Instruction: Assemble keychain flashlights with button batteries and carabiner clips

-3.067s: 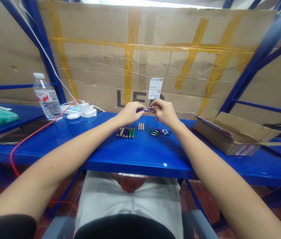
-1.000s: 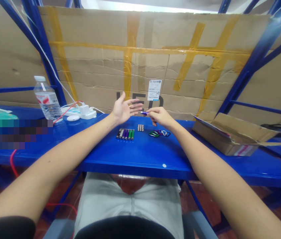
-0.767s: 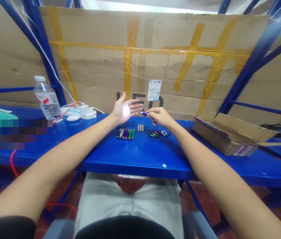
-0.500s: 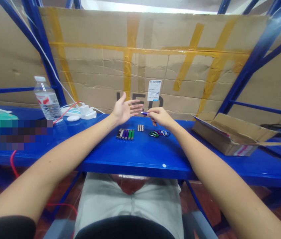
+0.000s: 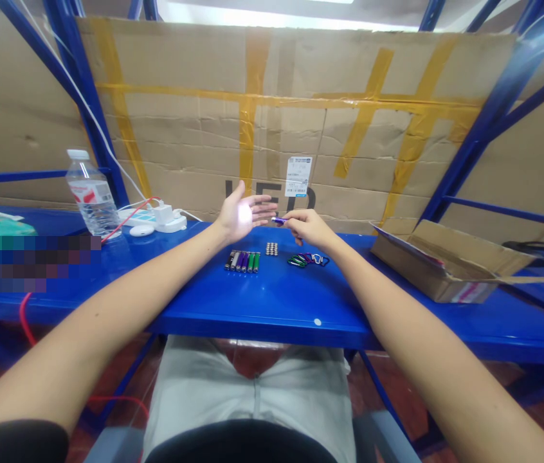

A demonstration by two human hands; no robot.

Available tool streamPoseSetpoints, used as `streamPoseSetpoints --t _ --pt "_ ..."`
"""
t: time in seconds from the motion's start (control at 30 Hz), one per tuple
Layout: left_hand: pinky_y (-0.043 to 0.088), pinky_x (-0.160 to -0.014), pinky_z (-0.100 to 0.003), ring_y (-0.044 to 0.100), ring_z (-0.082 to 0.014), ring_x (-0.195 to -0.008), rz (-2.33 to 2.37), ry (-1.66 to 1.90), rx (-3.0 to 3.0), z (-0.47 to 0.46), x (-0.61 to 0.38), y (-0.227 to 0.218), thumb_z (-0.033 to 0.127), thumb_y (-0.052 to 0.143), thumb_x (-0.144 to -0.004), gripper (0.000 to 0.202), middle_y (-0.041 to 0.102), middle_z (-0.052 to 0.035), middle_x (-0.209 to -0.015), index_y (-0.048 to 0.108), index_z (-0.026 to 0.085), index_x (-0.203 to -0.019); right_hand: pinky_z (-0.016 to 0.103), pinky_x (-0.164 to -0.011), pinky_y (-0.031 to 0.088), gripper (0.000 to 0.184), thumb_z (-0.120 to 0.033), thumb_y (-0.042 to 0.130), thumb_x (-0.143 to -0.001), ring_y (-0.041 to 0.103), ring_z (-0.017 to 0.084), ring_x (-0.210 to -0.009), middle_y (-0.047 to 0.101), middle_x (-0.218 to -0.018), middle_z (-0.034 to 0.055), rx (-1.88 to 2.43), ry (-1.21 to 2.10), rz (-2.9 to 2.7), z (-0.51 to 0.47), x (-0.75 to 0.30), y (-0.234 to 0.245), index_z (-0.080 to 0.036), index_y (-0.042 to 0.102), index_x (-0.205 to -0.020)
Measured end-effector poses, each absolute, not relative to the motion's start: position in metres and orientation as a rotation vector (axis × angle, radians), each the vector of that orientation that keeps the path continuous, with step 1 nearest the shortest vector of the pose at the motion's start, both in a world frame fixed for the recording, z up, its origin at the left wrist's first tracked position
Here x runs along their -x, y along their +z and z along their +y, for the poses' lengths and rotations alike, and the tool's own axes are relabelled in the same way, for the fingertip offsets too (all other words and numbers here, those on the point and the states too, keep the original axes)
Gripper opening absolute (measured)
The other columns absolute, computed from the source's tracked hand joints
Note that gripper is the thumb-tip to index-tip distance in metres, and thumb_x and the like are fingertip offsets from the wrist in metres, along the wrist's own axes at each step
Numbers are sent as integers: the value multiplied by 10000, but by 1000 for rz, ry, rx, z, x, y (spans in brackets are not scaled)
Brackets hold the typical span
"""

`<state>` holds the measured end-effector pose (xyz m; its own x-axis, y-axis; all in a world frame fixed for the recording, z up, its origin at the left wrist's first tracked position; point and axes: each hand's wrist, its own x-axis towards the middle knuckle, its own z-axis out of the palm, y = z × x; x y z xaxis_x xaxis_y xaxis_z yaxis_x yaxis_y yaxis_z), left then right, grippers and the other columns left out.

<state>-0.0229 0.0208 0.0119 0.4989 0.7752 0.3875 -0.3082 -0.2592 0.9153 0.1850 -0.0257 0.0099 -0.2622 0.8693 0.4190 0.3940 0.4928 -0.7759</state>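
Pinching the purple flashlight [image 5: 279, 220] in our right hand [image 5: 309, 230], we held its tip just beside our left hand [image 5: 242, 215] — palm spread open, brightly lit.

There are six small coloured metal torches [image 5: 242, 260], one clear plastic water bottle [image 5: 90, 194], one brown cardboard box [image 5: 450, 265].

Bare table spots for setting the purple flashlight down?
Free: the blue table's front strip, between the flashlight row and the near edge; the stretch from carabiners to cardboard box; the stretch from flashlight row to the water bottle. Crowded: the middle, where flashlight row, silver cells and carabiners sit close below the left hand and right hand.
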Motion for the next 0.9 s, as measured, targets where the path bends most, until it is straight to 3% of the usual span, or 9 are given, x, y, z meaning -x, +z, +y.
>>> streamPoseSetpoints --t 0.6,0.9 --pt "488 -949 -515 594 -375 -1204 433 1075 -1506 19 22 14 795 365 -782 772 684 -186 -1217 647 177 -1149 257 -395 368 169 -234 549 -739 438 104 -351 449 -428 -54 1084 633 -1874 -29 -184 12 -145 691 -759" --pt "504 -914 -486 623 -353 -1164 435 1077 -1428 16 21 15 781 347 -814 742 706 -176 -1172 663 171 -1092 240 -381 339 210 -321 589 -745 411 92 -368 450 -430 -49 1077 610 -1842 -35 -181 14 -138 691 -731"
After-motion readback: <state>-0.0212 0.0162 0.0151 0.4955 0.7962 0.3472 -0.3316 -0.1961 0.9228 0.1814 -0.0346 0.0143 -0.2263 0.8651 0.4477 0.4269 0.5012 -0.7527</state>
